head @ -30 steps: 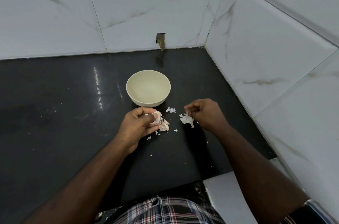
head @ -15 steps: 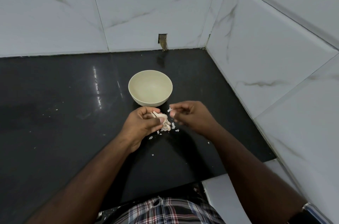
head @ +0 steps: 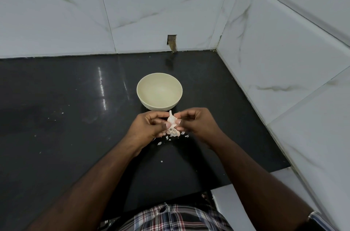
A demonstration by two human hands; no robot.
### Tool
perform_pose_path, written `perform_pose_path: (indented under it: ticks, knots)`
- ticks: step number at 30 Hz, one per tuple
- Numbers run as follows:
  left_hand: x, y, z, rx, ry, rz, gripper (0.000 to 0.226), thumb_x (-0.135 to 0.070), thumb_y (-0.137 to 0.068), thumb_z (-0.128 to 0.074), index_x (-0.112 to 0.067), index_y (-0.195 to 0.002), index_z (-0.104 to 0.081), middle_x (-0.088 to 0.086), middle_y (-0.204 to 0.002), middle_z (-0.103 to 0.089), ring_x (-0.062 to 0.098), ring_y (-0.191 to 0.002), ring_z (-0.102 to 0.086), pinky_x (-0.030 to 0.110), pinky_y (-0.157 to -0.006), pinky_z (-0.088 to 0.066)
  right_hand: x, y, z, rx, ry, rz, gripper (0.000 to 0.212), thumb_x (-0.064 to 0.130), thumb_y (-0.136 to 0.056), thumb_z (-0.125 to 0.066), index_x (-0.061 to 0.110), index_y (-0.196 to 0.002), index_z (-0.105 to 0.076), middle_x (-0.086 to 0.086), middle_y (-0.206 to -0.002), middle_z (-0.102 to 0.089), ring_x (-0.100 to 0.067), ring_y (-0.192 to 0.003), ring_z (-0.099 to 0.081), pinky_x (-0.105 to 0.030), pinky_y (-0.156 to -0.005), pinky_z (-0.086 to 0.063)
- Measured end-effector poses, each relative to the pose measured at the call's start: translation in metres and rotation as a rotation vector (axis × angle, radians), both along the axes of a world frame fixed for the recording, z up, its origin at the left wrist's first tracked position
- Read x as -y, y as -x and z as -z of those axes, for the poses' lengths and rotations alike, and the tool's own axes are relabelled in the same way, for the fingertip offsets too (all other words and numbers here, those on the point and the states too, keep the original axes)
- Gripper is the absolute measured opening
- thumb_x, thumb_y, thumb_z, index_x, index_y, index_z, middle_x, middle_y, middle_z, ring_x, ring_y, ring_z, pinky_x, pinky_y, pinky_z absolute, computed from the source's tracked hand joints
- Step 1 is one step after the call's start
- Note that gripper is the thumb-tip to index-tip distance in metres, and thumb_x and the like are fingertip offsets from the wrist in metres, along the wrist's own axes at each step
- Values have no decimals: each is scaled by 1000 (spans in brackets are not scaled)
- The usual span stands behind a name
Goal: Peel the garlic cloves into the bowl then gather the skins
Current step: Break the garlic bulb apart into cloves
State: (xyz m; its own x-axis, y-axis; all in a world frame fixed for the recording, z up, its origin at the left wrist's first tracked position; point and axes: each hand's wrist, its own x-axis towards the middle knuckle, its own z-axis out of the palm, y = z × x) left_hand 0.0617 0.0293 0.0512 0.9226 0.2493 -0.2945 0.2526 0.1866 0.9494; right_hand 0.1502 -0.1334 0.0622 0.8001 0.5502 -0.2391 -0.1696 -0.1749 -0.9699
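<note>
At the far left of the frame only the black countertop [head: 56,117] is seen, flecked with a few pale crumbs. Toward the centre, the left hand [head: 149,127] is curled round the garlic bulb [head: 172,123], thumb pressed on its near face. The bulb is held just above the counter, its long axis roughly upright with the stem tip pointing toward the bowl [head: 159,94], which stands directly behind the hands in the upper middle and appears empty. Loose skins [head: 171,136] are scattered beneath the bulb. Just right of it, the right hand [head: 197,126] is pinching the bulb's right side, apparently to pull off skin or a clove; both hands lie equally near the bowl
</note>
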Motion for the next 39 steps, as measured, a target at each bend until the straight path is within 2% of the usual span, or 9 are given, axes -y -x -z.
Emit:
perform_pose_path:
  ticks: [6,9,11,15,23,27,31,35,39]
  knots:
    - [3,-1,-2,-32,87,-47,15,-9,-86,-75,-8,-101,-73,16,-86,-74,21,-76,-70,24,-65,-55,-6,5,-3,59,0,-20,15,-1,-89,-70,7,-102,-73,-11,-91,-76,-19,-78,-69,-30,-76,-60]
    - [5,-2,-2,-75,165,-100,17,-9,-85,-77,-6,-99,-68,16,-88,-75,21,-76,-70,28,-67,-58,-7,7,3,137,91,-86,40,4,-79,-82,10,-116,-70,-10,-98,-75,-15,-79,-72,-37,-82,-59]
    - [5,-2,-2,-96,198,-105,24,-11,-85,-77,-3,-104,-65,16,-92,-75,21,-78,-71,29,-68,-58,-10,10,4,235,181,-112,49,5,-76,-84,14,-121,-68,0,-100,-74,-8,-80,-71,-30,-82,-60]
    - [3,-2,-4,-114,215,-92,29,-12,-85,-77,-1,-107,-62,17,-95,-76,23,-82,-74,26,-67,-59,-13,12,3,429,314,-36,35,8,-81,-77,17,-114,-74,7,-94,-75,-1,-80,-70,-12,-75,-52]
    - [6,-2,0,-95,145,-91,27,-6,-84,-77,2,-105,-61,17,-94,-76,22,-84,-75,27,-74,-60,-8,3,4,486,396,-34,4,15,-79,-80,15,-78,-76,12,-69,-69,0,-66,-63,-21,-63,-50]
    - [4,-3,2,-91,149,-95,26,-1,-84,-75,2,-107,-63,18,-92,-75,25,-84,-75,27,-73,-61,1,-7,1,468,446,-55,16,8,-83,-75,24,-79,-75,12,-71,-72,3,-63,-64,-21,-66,-54]
    - [-3,-2,3,-90,167,-88,24,2,-86,-72,-3,-109,-66,13,-85,-70,25,-86,-74,25,-71,-60,17,-22,-4,535,561,-46,12,16,-92,-69,24,-91,-77,15,-82,-73,7,-74,-65,-4,-65,-43]
    - [-4,-1,3,-93,198,-62,26,6,-87,-68,-6,-110,-68,11,-88,-68,24,-87,-73,25,-73,-60,27,-30,-7,576,707,-179,15,22,-95,-67,21,-106,-77,8,-104,-75,-5,-92,-67,-13,-76,-46]
    - [-4,-1,5,-98,204,-54,28,10,-89,-63,-7,-111,-69,11,-93,-69,24,-90,-73,27,-77,-60,29,-31,-8,616,689,-145,14,17,-89,-70,23,-97,-80,14,-89,-74,5,-74,-61,-11,-67,-42]
